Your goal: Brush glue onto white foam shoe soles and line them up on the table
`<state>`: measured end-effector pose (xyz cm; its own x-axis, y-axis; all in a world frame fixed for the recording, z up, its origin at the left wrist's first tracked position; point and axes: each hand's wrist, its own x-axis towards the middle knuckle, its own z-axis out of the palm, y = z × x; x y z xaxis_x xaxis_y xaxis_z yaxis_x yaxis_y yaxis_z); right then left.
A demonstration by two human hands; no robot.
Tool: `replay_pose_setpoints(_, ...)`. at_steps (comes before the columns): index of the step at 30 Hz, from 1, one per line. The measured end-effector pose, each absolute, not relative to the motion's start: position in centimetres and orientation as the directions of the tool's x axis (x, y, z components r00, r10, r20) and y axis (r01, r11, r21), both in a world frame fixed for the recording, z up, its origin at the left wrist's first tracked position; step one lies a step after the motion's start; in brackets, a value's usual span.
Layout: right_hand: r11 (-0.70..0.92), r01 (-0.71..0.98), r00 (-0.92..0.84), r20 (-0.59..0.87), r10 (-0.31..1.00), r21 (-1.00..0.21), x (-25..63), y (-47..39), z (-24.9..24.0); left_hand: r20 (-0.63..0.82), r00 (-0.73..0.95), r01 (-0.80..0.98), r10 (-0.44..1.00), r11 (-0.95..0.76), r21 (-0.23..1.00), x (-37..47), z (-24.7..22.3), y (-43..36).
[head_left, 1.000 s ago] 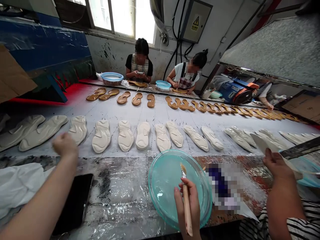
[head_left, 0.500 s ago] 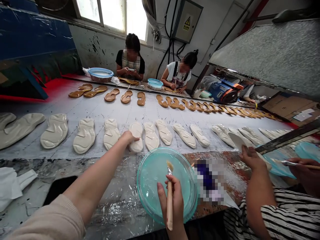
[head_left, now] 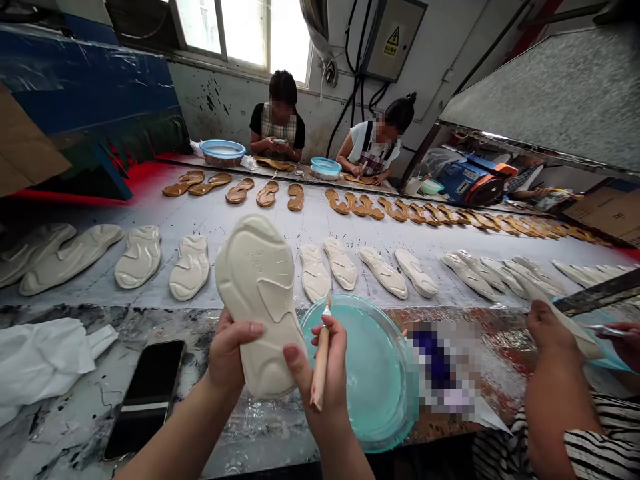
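Upright in front of me is a cream sole-shaped piece [head_left: 260, 300], gripped near its lower left edge by my left hand [head_left: 227, 353]. Its face carries raised contours and faint markings. My right hand [head_left: 325, 373] is closed around a wooden-handled brush [head_left: 321, 367], bristles up, and its thumb presses on the lower right edge of the same piece. Behind my right hand sits a teal bowl [head_left: 375, 373] of pale liquid. Beyond the held piece, glossy cream pieces [head_left: 189, 267] lie in a row on the white belt [head_left: 280, 230].
A black phone [head_left: 145, 393] and white cloth [head_left: 45, 360] lie at the left. Brown sole pieces [head_left: 240, 191] line the belt's far side, where two people sit. At the right, a co-worker's hand [head_left: 553, 327] holds a cream piece near a metal post. A pixelated patch lies beside the bowl.
My left hand has come back from the row, now with a cream piece raised in it. My right hand has moved beside that piece, brush still held. The view has shifted left.
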<state>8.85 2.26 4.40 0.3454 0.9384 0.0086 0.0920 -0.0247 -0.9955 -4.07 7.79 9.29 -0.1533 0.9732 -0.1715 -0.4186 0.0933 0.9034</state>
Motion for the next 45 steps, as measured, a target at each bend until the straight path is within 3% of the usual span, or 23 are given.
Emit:
replay_pose_setpoints(3,-0.034,0.045,0.233,-0.023,0.972,-0.998,8.3,1.3,5.5,-0.243,-0.159,-0.586,0.957,0.107,0.803,-4.0,11.3,6.6)
replay_pose_setpoints(7,-0.025,0.124,0.19,-0.002,0.982,-0.992,9.2,-0.3,4.8,-0.334,-0.111,-0.718,0.936,0.157,0.678,-4.9,12.5,7.2)
replay_pose_setpoints(11,-0.092,0.196,0.338,-0.021,0.941,-0.976,11.1,-0.6,2.8,-0.365,-0.065,-0.721,0.929,0.209,0.661,-6.7,12.0,8.4)
replay_pose_setpoints(16,-0.145,0.213,0.526,-0.012,0.85,-0.966,13.6,-0.8,2.8,-0.552,0.167,-0.655,0.817,0.51,0.557,-8.3,10.1,9.7)
replay_pose_setpoints(20,-0.221,0.292,0.539,-0.031,0.842,-0.931,14.6,-0.7,3.6,-0.636,0.24,-0.617,0.734,0.621,0.483,-8.3,8.6,9.9)
replay_pose_setpoints(26,-0.249,0.382,0.386,-0.092,0.918,-0.89,14.4,0.3,2.4,-0.546,0.198,-0.645,0.814,0.528,0.552,-7.9,8.2,9.3)
replay_pose_setpoints(29,-0.268,0.376,0.39,-0.111,0.914,-0.887,14.3,0.0,2.3,-0.53,0.19,-0.637,0.826,0.515,0.574,-7.8,8.1,9.0)
replay_pose_setpoints(32,-0.292,0.292,0.464,-0.132,0.876,-0.911,14.4,-0.7,2.8,-0.523,0.191,-0.638,0.831,0.51,0.577,-7.8,7.9,8.7)
replay_pose_setpoints(35,-0.298,0.134,0.429,-0.216,0.877,-0.945,14.9,-0.9,3.0,-0.529,0.178,-0.633,0.83,0.508,0.584,-7.6,7.8,8.4)
replay_pose_setpoints(38,-0.247,-0.057,0.363,-0.25,0.898,-0.967,15.4,-1.1,3.1,-0.545,0.214,-0.63,0.811,0.541,0.558,-7.3,8.0,7.6)
replay_pose_setpoints(41,-0.131,-0.202,0.31,-0.191,0.931,-0.971,14.9,-1.6,4.1,-0.552,0.256,-0.628,0.793,0.571,0.529,-6.9,8.4,6.7)
replay_pose_setpoints(43,0.03,-0.24,0.234,-0.028,0.972,-0.97,13.5,-1.9,5.5,-0.565,0.319,-0.607,0.761,0.622,0.495,-6.6,8.7,6.0)
replay_pose_setpoints(45,0.269,-0.168,0.189,0.237,0.953,-0.948,11.5,-1.8,7.2,-0.559,0.385,-0.584,0.734,0.663,0.468,-6.4,8.9,5.5)
